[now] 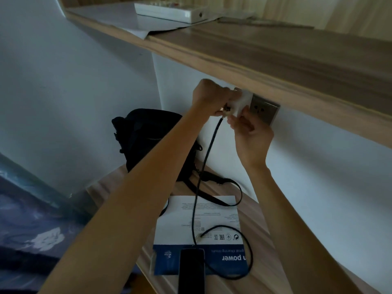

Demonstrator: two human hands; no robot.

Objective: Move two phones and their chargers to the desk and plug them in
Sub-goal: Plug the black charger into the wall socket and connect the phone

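Bag: black bag [146, 136] sits at the back of the desk [271, 272] against the wall [318, 158], and we can't tell what's inside it; its strap [231, 183] trails forward over the desk
Pack: flat white-and-blue printed pack [212, 213] lies just in front of the bag, with the strap end and a cable loop lying on it
Phone: dark phone [191, 270] rests on the pack's near edge, screen off
Charger: white charger [241, 101] is up against the grey wall socket [264, 110]; we can't tell if it's fully in
Left hand: our left hand [209, 96] is curled round the cable's plug end right at the charger
Right hand: our right hand [252, 136] pinches the charger from below
Cable: black cable [206, 153] hangs from the charger past the bag and loops over the pack toward the phone; can't tell if it's plugged into it
In the way: wooden shelf [275, 52] overhangs the socket and hides its top edge
Shelf stuff: white box [169, 10] and loose papers [118, 15]
Room: white walls, wood-grain desk, blue patterned fabric [31, 230] off to the left
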